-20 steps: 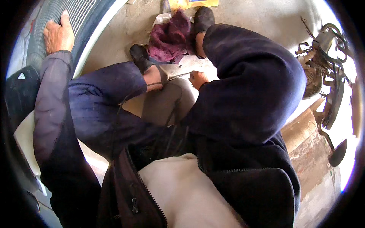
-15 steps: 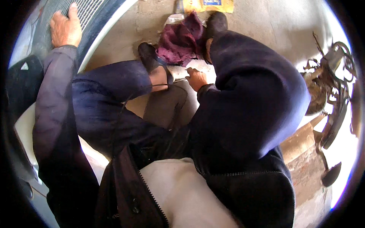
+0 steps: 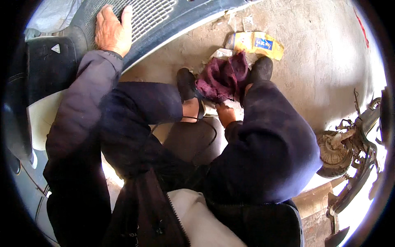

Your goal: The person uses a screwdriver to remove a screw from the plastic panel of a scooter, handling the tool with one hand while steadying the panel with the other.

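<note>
My left hand (image 3: 113,35) lies flat, fingers spread, on the ridged grey footboard (image 3: 150,12) of a dark blue vehicle body, perhaps a scooter. Down between my feet, my right hand (image 3: 226,115) has its fingers curled in at the near edge of a crumpled purple cloth (image 3: 222,78). Whether the fingertips grip the cloth or something beside it cannot be made out. The cloth lies on the floor between my two dark shoes. A thin dark cord (image 3: 214,133) loops between my legs, in front of a smooth grey-brown surface (image 3: 191,138).
A yellow package (image 3: 257,44) lies on the concrete floor (image 3: 306,53) beyond the cloth, with scraps of clear plastic near it. At the right stands a metal machine part with a wheel (image 3: 335,153). A black seat-like part (image 3: 51,66) is at my left.
The whole view has shifted, so everything sits lower and more of the floor shows. My right hand's outstretched finger has curled in near the cloth. The left hand stays on the footboard.
</note>
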Tool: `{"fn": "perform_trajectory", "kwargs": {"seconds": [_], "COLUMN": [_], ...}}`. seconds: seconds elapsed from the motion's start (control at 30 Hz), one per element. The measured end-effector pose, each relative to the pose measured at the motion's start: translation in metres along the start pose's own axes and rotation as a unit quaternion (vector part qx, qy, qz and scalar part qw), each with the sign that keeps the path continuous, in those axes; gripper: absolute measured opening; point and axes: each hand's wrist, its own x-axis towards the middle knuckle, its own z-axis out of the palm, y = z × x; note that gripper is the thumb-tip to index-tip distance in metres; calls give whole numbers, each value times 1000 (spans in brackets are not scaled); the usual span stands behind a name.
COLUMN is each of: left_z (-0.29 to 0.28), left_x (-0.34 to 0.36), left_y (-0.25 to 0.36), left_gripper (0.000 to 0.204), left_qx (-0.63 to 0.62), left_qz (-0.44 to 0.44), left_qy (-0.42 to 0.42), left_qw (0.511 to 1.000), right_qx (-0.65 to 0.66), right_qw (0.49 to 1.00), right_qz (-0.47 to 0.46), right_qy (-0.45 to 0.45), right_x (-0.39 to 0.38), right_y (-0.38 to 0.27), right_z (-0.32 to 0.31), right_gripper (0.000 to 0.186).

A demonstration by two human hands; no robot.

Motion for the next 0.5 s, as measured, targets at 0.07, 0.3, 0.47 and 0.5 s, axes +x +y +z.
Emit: {"fn": "perform_trajectory", "kwargs": {"seconds": [0.07,0.3,0.47,0.5], "left_z": [-11,-5,-6,-2], "left_x": [4,-6,1,3], "left_y": [27,13,24,27], "left_gripper": [73,72,67,65], "left_qx": [-14,-16,4,8], "left_qz": [22,30,41,46], "left_qy": [13,17,49,60], "left_qw": [1000,999,998,997], "right_qx": [14,92,153,158], "right_qw": [1000,982,943,936], "right_qz": [-6,118,214,243], "right_qy": [-23,-118,-203,-199], "right_x": [0,-19,-97,-97], "right_y": [11,-10,74,92], "right_z": [48,-7,49,35], "right_gripper": [11,15,15,16]}}
